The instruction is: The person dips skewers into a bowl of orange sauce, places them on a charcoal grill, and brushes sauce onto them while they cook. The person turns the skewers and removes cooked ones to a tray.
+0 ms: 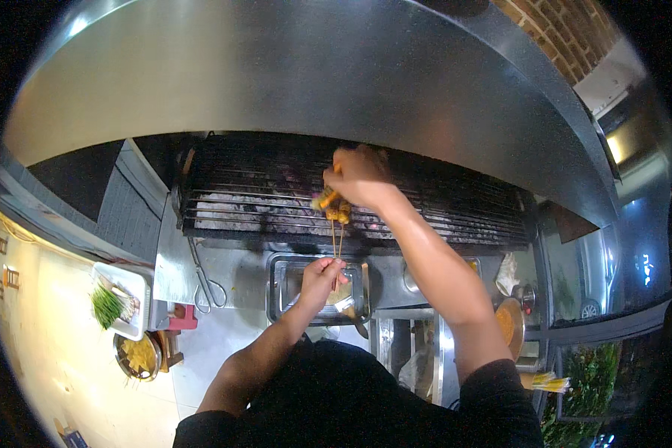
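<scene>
My left hand (323,278) pinches the lower ends of two thin skewers (337,238), above a metal tray (273,291) at the grill's front edge. Browned food (337,214) on the skewers lies over the bars of a long charcoal grill (246,210). Blurred by motion, my right hand (358,172) is closed around a brush (326,199) with an orange-yellow handle. Its pale tip is close beside the skewered food. Pale ash and coals show beneath the bars, and part of the food is hidden behind the right hand and brush.
A metal hood (325,73) overhangs the grill. Long metal tongs (201,280) lie on the ledge at left. Further left are a white tray of green vegetables (144,297) and a bowl of yellow food (155,367). A round container of orange seasoning (518,330) stands at right.
</scene>
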Available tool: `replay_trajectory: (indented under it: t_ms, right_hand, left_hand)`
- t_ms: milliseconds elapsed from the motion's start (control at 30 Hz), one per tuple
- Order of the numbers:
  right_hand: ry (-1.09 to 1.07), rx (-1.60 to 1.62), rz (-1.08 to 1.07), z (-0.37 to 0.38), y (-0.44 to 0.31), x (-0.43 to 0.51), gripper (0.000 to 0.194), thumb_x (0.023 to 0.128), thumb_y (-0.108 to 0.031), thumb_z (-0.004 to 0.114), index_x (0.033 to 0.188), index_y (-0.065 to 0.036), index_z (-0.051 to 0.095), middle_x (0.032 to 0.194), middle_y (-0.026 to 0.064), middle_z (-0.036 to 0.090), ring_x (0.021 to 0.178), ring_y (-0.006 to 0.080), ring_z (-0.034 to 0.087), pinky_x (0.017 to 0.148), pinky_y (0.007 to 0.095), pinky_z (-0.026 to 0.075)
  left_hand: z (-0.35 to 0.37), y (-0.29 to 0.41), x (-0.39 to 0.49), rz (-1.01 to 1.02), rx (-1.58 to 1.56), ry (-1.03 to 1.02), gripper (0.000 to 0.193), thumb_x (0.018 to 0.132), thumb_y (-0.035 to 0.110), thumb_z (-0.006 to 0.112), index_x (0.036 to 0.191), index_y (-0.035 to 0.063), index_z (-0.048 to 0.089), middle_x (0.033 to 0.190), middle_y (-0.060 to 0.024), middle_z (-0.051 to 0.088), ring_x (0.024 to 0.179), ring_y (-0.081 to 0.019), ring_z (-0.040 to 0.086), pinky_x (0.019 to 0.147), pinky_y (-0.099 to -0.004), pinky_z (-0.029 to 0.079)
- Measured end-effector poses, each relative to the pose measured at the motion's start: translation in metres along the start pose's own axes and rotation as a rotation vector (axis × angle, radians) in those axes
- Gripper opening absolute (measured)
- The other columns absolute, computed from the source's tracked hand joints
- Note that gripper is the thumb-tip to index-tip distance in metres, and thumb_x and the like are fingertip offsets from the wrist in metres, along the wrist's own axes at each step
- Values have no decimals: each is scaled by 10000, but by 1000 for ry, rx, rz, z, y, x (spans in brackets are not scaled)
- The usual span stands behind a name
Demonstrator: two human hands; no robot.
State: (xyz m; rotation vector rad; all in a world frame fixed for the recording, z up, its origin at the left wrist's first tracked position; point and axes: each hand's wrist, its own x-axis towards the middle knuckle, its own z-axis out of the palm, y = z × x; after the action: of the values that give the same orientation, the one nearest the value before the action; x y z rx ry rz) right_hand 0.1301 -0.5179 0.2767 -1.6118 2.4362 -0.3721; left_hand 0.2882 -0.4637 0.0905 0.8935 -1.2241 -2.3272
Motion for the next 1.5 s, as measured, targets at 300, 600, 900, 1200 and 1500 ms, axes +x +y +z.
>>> replay_trajectory:
  t_ms: [300,600,900,1200,1500]
  right_hand:
    - [312,-59,-248,9,20,-64,173,735,-235,636,736,-63,622,657,136,628,660,312,624,622,410,486]
    - [317,72,113,6,58,-47,278,799,-264,619,842,10,606,736,214,621,734,320,649,637,391,481]
    - [411,151,-78,-6,101,19,329,833,-296,601,976,-1,625,895,174,642,832,281,624,738,363,470]
    - [308,27,-98,-3,90,49,359,859,-337,570,1020,-21,627,1013,145,638,950,266,610,836,359,452]
    - [19,140,-29,5,38,12,256,798,-257,633,922,-34,613,912,169,639,830,275,622,732,354,474]
  left_hand:
    - [6,-2,2,26,-108,-19,216,918,233,550,932,32,626,644,-18,616,516,-49,492,495,-192,384]
    - [6,-6,1,-63,-77,-37,194,917,209,541,954,40,630,666,-4,621,536,-33,473,512,-179,347]
    - [0,-4,0,-12,-98,-61,173,905,188,551,960,52,642,682,-9,632,544,-27,472,511,-179,335]
    - [-1,0,-5,-44,-55,-76,182,906,200,561,981,51,635,709,-5,616,599,-48,495,556,-197,378]
    - [3,6,-7,-59,-92,-79,187,927,177,535,999,23,612,725,-19,615,623,-62,519,583,-191,402]
